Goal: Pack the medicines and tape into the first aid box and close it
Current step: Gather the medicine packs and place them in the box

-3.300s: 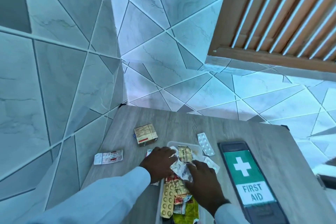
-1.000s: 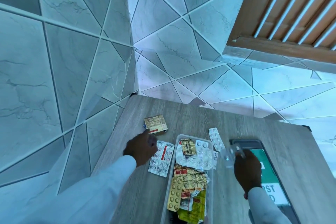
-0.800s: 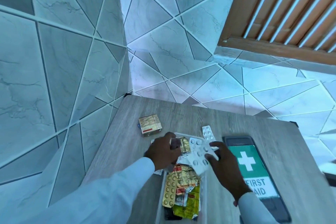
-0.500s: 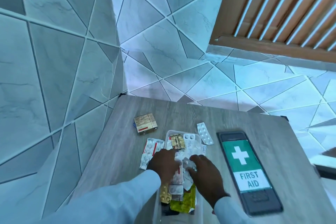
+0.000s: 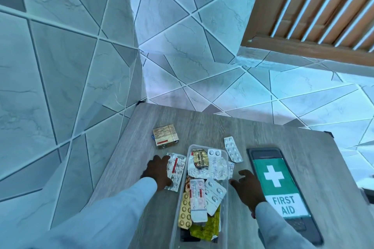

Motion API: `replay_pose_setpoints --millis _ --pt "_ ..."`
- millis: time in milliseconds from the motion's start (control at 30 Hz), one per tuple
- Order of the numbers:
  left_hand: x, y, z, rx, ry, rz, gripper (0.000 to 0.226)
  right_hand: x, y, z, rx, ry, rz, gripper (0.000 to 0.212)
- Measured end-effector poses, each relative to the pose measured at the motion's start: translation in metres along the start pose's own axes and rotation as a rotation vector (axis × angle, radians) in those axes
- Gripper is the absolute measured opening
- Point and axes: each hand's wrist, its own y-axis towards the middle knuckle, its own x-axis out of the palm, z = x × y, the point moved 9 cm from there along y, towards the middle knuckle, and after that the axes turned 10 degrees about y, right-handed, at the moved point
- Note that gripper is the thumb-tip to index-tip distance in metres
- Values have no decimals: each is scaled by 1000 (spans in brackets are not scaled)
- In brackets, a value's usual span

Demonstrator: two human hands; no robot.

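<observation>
Nearest the camera, two pale sleeves reach forward over a grey wood-grain counter (image 5: 334, 168). Between them stands the clear first aid box (image 5: 183, 194), its lid off, filled with a loose heap of medicines: a gold blister strip (image 5: 185, 211) by its left wall, a white strip with red print (image 5: 197, 194), a silver blister pack (image 5: 214, 193) tilted over that strip, and a yellow sachet (image 5: 206, 228) at the near end.

The left hand (image 5: 157, 172) lies on the counter just left of the box, fingers spread over a white and red pill strip (image 5: 176, 170) and touching it without gripping it. The right hand (image 5: 245, 186) hovers just right of the box, fingers loose and holding nothing.

Right of that hand, the dark lid (image 5: 283, 192) lies flat on the counter, with a green panel, a white cross and the words FIRST AID.

Further off, a white blister strip (image 5: 232, 149) lies beside the box's far right corner. A small cardboard medicine carton (image 5: 165, 136) sits apart on the far left. Tiled walls rise beyond the counter.
</observation>
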Motion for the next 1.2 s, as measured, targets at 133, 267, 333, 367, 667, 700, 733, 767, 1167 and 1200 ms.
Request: replay_pose_setpoints --millis 133,267,333,367,667,700,733,767,1167,1200 --pt "5 9 -6 -175 -88 83 88 7 25 9 119 67 79 72" --pt "13 14 3 -227 -173 63 95 12 26 -6 124 -8 127 56" --pt "15 18 3 -239 -202 42 99 12 26 -6 137 0 146 53" --pt "17 20 1 -242 -220 32 101 14 29 -6 139 20 155 53" --pt "-3 12 -19 -152 -491 13 18 -16 30 -13 72 102 263 29" --pt "-14 8 -24 -143 -501 35 13 -29 25 -21 4 92 336 28" --pt "-26 3 -28 -125 -508 66 8 -43 14 -32 -66 114 386 26" --pt "-39 -3 -32 -103 -523 95 5 -53 2 -42 -139 141 415 26" --pt "-10 -66 48 197 -613 -169 8 34 -85 -24 -239 -154 -130 10" --pt "-8 -67 52 200 -589 -165 7 32 -87 -22 -220 -120 -108 8"
